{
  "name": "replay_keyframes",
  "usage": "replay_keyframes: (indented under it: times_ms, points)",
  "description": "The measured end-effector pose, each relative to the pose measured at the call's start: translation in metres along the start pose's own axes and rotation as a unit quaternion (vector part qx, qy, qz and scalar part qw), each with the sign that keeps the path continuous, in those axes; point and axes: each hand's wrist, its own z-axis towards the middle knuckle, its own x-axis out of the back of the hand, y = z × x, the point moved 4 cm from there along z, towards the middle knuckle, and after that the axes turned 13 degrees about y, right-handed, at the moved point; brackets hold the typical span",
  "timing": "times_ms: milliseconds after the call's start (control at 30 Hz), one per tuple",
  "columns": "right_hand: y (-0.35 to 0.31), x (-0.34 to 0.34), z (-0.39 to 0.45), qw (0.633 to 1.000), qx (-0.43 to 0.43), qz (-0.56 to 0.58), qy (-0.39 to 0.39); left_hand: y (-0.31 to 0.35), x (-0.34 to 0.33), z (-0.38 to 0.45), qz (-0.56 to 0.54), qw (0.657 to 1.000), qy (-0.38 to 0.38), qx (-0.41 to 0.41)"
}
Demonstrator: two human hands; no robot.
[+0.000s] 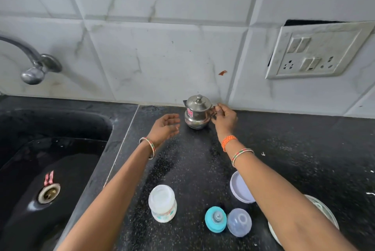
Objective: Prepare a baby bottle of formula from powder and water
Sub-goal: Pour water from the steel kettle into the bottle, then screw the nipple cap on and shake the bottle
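Note:
A small steel pot [197, 113] with a knobbed lid and a pink sticker stands at the back of the black counter, against the wall. My right hand [226, 117] grips its handle on the right side. My left hand [166, 126] hovers just left of the pot with relaxed fingers, apart from it. Near the front stands the open baby bottle [162, 203], uncapped, with white contents. To its right lie the teal nipple ring [215, 219] and the clear dome cap [239, 222].
A lilac round lid [239, 187] lies partly under my right forearm, and a white container [322, 210] sits at the lower right. A black sink [50, 159] with a drain fills the left, below a steel tap [34, 68]. A socket panel [316, 51] is on the wall.

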Motion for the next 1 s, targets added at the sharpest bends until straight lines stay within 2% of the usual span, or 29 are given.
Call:
replay_keyframes:
  times_ms: [167,233,400,567,633,700,800,933,1000]
  points:
    - [-0.011,0.007,-0.009,0.996,0.042,-0.051,-0.054,0.007,0.009,-0.013,-0.026,1.000,0.011,-0.009]
    - [-0.020,0.012,-0.014,0.994,0.044,-0.033,-0.092,0.013,0.013,-0.026,-0.057,0.998,0.010,-0.022]
    - [-0.062,0.036,-0.042,0.984,0.118,-0.022,-0.130,0.024,0.019,-0.072,-0.124,0.991,-0.005,-0.055]
    - [-0.095,0.065,-0.089,0.971,0.177,-0.031,-0.159,0.040,0.025,-0.118,-0.123,0.987,0.000,-0.103]
    - [-0.099,0.078,-0.110,0.957,0.199,-0.067,-0.201,0.043,0.029,-0.137,-0.103,0.986,0.003,-0.131]
    - [-0.091,0.089,-0.135,0.925,0.193,-0.137,-0.298,0.039,0.035,-0.155,-0.105,0.984,0.005,-0.145]
    - [-0.066,0.109,-0.172,0.823,0.227,-0.305,-0.422,0.020,0.045,-0.176,-0.190,0.973,0.018,-0.130]
    - [-0.042,0.132,-0.198,0.728,0.283,-0.427,-0.455,-0.007,0.062,-0.195,-0.251,0.957,0.071,-0.125]
    - [-0.034,0.138,-0.199,0.648,0.344,-0.527,-0.429,-0.018,0.066,-0.203,-0.257,0.954,0.094,-0.120]
